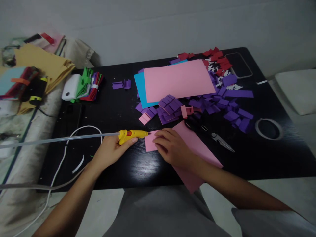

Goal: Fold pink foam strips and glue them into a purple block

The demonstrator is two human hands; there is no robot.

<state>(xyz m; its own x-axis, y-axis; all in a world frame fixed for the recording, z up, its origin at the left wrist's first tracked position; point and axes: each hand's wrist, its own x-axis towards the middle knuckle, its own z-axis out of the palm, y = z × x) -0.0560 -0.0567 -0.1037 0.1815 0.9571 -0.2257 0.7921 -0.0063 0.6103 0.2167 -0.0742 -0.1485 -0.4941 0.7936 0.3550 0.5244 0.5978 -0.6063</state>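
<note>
My left hand [108, 149] is closed around a yellow hot glue gun [134, 134], with a long clear glue stick [74, 138] running out of its back to the left. The gun's nozzle points right and is at the upper edge of a small pink foam piece [149, 144]. My right hand [172, 148] presses and grips that piece with bent fingers; its right part is hidden under them. Beneath my right hand and wrist lies a larger pink foam sheet [197, 144], angled over the table's front edge. Black-handled scissors [214, 135] rest partly open beside it.
Behind are a pink sheet [177, 80] on a blue sheet [140, 90], folded purple pieces [170, 107] and red scraps [219, 59]. A tape roll [269, 129] lies right. Bundled strips [91, 85] and a white cable [61, 161] are left on the black table [259, 161].
</note>
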